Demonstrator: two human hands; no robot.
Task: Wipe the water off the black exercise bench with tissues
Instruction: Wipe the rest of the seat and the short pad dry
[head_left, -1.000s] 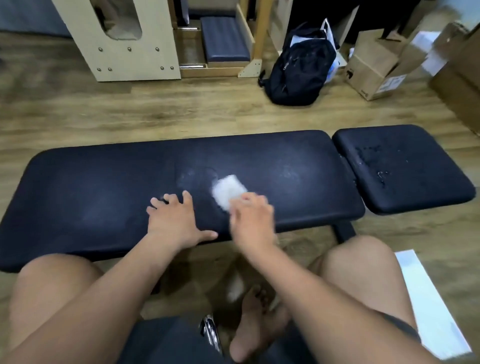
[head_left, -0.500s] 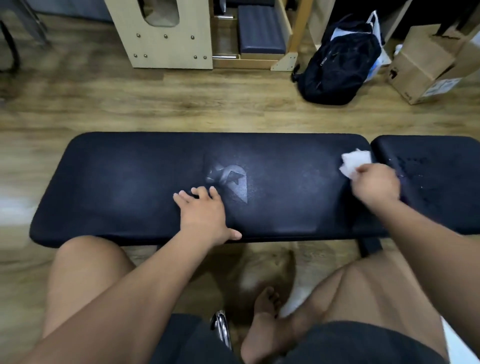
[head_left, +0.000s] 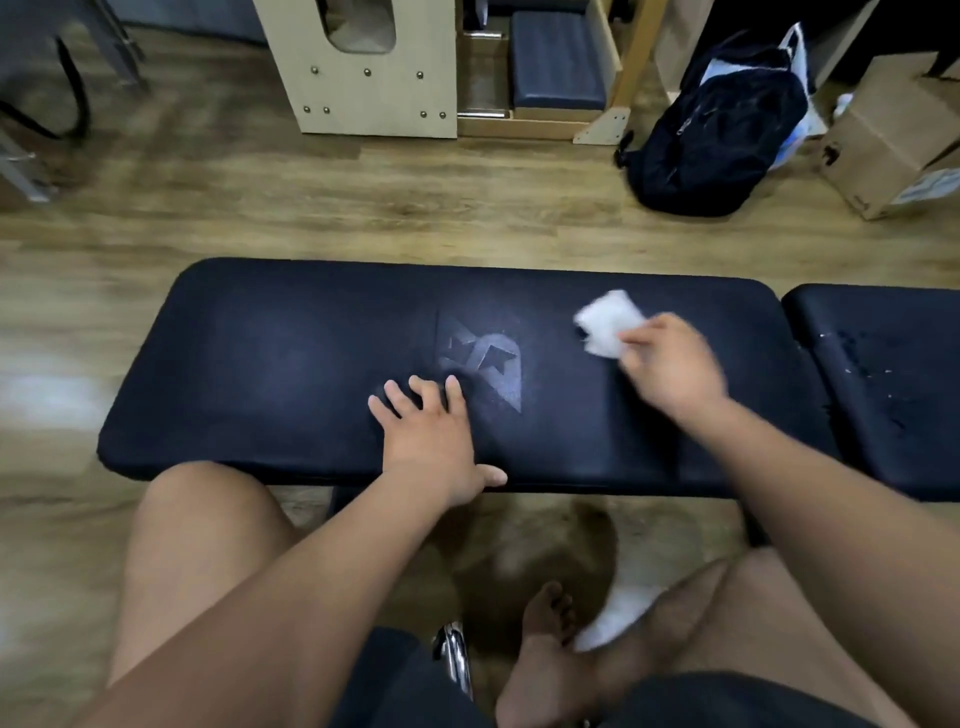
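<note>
Left hand (head_left: 431, 436) flat on desk (head_left: 260, 364), near edge, fingers (head_left: 423, 392) straight. Right hand (head_left: 670, 364) pinches tissue (head_left: 605, 322) against desk, right of logo (head_left: 488, 364). Drops (head_left: 862, 364) on right pad, apart from tissue.

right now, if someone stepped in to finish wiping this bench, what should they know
Left hand: flat on the long bench pad, fingers spread, holding nothing.
Right hand: pinches a white tissue on the long bench pad, right of the logo; this part is blurred.
Done: no drops show on the long bench pad.
Left: water drops sit on the short bench pad at the right; probably wipe there next.
</note>
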